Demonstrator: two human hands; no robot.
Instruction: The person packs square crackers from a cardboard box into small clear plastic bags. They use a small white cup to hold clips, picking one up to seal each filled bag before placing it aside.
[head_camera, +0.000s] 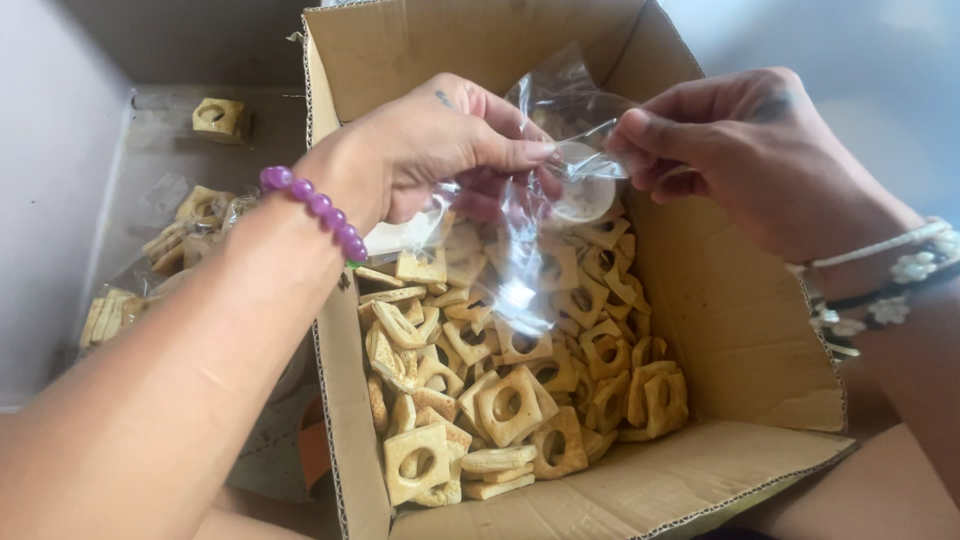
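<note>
Directly above the open brown cardboard box (720, 330) of pale square biscuits with round holes (510, 400): clear thin plastic bag (525, 235), pinched by left hand (420, 150) and right hand (745, 150), mouth pulled apart; more filled bags (185, 235) left of box.

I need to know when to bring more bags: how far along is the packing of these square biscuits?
Done: a few filled clear packs lie left of the cardboard box. In hand: the left hand and right hand pinch open a clear plastic bag over the box; it looks empty apart from a small white sachet. Left: a deep pile of loose square biscuits in the box.
</note>
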